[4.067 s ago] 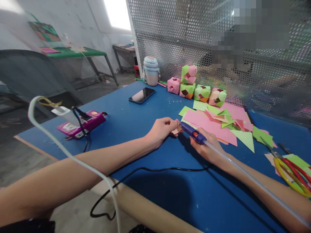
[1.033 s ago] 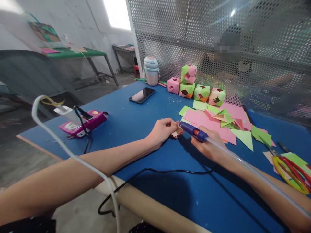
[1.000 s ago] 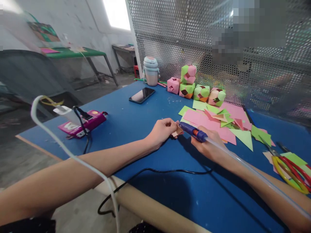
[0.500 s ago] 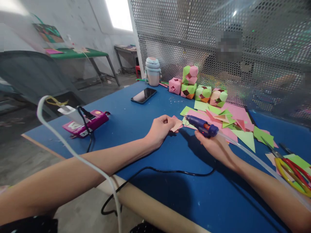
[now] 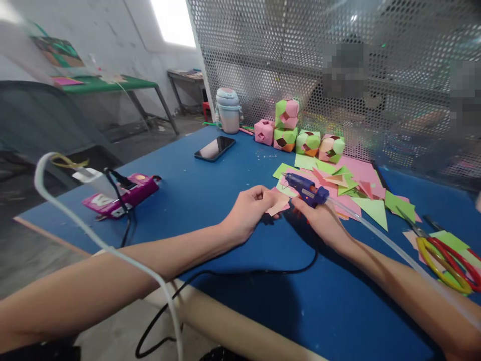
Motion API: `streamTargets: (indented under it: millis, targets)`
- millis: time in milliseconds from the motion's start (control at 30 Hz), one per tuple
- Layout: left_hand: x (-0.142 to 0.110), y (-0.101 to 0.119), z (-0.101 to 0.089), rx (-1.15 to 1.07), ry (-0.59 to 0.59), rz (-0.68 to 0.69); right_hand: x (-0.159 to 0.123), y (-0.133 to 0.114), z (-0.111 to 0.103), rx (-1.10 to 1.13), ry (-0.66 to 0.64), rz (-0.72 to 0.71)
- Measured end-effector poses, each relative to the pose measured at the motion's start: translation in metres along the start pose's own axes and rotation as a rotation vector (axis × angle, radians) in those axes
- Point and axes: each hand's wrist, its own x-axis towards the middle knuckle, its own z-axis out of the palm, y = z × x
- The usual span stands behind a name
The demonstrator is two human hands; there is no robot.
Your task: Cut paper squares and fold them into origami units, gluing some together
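My left hand (image 5: 252, 208) pinches a folded piece of pink and peach paper (image 5: 277, 201) between thumb and fingers, just above the blue table (image 5: 240, 281). Close beside it, my right hand (image 5: 323, 220) is closed on a small blue glue gun (image 5: 306, 189), whose nozzle points left, above the paper scraps. A long clear glue stick (image 5: 361, 220) trails out of the gun's back along my right forearm. My right thumb is near the edge of the folded paper; I cannot tell if it touches. Behind the gun lies a pile of green and pink paper pieces (image 5: 370, 209).
Several folded paper cubes (image 5: 286, 139) stand before a perforated metal screen (image 5: 255, 65). A phone (image 5: 215, 149) and a drink bottle (image 5: 228, 113) are at the back. Scissors (image 5: 439, 255) lie at right. A magenta power strip (image 5: 141, 193) with a white cable (image 5: 101, 240) sits at left.
The folded paper in my left hand has tilted, and my right hand with the glue gun has come closer to it. The whole view has shifted slightly.
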Motion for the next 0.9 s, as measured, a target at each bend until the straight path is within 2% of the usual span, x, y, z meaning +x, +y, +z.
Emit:
streamTargets:
  millis: [67, 133, 233, 400, 500, 600, 667, 767, 900]
  targets:
    - [0.0, 0.015, -0.003, -0.034, 0.027, 0.031, 0.002, 0.001, 0.0, -0.031, -0.049, -0.037]
    - [-0.001, 0.031, -0.007, -0.072, 0.095, 0.112, 0.005, 0.001, 0.001, -0.054, -0.093, -0.059]
    - [0.0, 0.052, -0.011, -0.094, 0.132, 0.206, 0.012, 0.001, 0.008, -0.096, -0.13, -0.106]
    - [-0.005, 0.061, -0.008, -0.075, 0.117, 0.237, 0.026, -0.001, 0.021, -0.253, -0.106, -0.084]
    - [-0.014, 0.056, -0.001, -0.053, 0.073, 0.187, 0.026, -0.003, 0.018, -0.264, -0.129, -0.099]
    - [-0.027, 0.05, 0.004, -0.026, 0.02, 0.076, 0.015, -0.005, 0.005, -0.232, -0.189, -0.134]
    - [-0.035, 0.045, 0.005, -0.005, -0.004, -0.003, 0.001, -0.006, -0.007, -0.211, -0.165, -0.126]
    - [-0.047, 0.035, 0.008, 0.022, -0.058, -0.11, -0.027, -0.009, -0.024, -0.191, -0.04, -0.021]
    - [-0.058, 0.022, 0.018, 0.015, -0.127, -0.206, -0.06, -0.023, -0.033, 0.019, -0.139, 0.031]
